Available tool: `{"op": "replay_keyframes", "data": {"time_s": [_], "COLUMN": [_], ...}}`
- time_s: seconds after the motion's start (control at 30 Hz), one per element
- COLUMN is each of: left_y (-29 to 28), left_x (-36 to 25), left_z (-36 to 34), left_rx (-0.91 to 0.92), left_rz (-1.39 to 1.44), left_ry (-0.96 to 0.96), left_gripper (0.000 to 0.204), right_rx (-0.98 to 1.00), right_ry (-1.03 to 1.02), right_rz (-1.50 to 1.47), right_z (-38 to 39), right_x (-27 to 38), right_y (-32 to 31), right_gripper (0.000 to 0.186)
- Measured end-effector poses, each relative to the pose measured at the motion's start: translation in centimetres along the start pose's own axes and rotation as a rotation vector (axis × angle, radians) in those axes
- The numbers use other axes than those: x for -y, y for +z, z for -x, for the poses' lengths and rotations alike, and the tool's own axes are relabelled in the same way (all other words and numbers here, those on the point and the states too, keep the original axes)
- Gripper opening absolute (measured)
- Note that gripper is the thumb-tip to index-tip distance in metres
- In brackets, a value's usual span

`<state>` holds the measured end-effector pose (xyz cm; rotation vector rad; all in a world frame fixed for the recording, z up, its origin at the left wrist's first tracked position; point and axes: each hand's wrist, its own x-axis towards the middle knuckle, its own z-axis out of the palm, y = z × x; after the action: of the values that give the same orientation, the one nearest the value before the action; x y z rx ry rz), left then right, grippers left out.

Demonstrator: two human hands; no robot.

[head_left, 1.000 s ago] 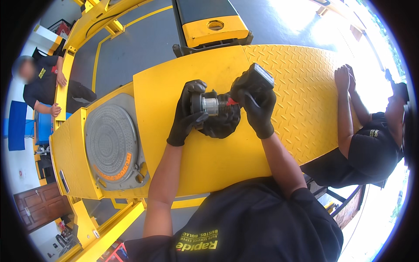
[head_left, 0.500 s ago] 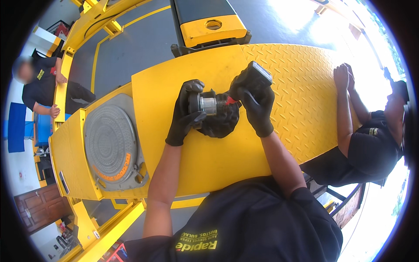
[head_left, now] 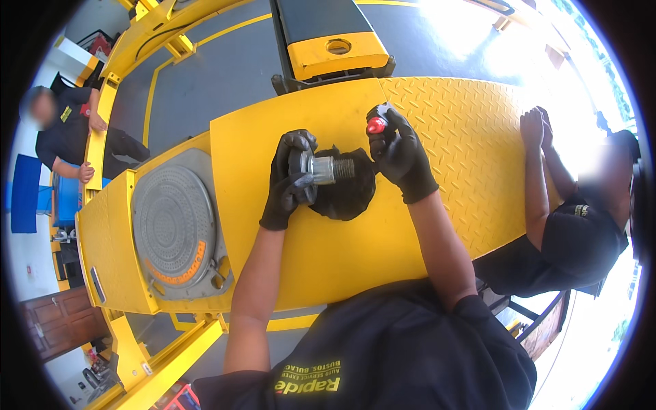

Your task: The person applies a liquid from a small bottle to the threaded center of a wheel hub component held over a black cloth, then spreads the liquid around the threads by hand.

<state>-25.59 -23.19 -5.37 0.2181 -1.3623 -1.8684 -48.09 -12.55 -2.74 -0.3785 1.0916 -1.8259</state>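
I see the left hand [head_left: 290, 181], gloved in black, closed around a threaded metal part [head_left: 324, 169] above the yellow platform [head_left: 342, 260], while the right hand [head_left: 404, 156] grips a red-tipped container [head_left: 376, 125] over it. A black bundle [head_left: 350, 199] shows between part and platform. A round grey plate [head_left: 174, 219] sits toward the platform's left end, a co-worker's hands [head_left: 534, 130] at its right.

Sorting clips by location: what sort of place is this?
Probably a vehicle repair workshop, judging by the yellow ramp, the round grey turntable and the threaded metal part in the left hand.
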Motion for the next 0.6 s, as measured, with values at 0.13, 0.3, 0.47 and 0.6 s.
{"op": "replay_keyframes", "data": {"time_s": [0.13, 0.3, 0.47, 0.6], "left_y": [-0.6, -0.4, -0.2, -0.3], "left_x": [0.1, 0.1, -0.1, -0.1], "left_z": [0.0, 0.0, 0.1, -0.2], "left_rx": [-0.014, 0.022, 0.000, 0.017], "left_rz": [-0.011, -0.006, 0.037, -0.074], "left_ry": [0.005, 0.040, 0.033, 0.045], "left_gripper": [0.055, 0.048, 0.050, 0.048], "right_rx": [0.027, 0.102, 0.057, 0.058], "right_ry": [0.485, 0.557, 0.562, 0.563], "right_rz": [-0.869, -0.783, -0.821, -0.860], "right_z": [-1.7, -3.2, -4.0, -4.5], "right_x": [-0.4, -0.9, -0.2, 0.0], "right_y": [0.5, -0.4, 0.1, -0.1], "right_gripper": [0.029, 0.034, 0.021, 0.027]}}
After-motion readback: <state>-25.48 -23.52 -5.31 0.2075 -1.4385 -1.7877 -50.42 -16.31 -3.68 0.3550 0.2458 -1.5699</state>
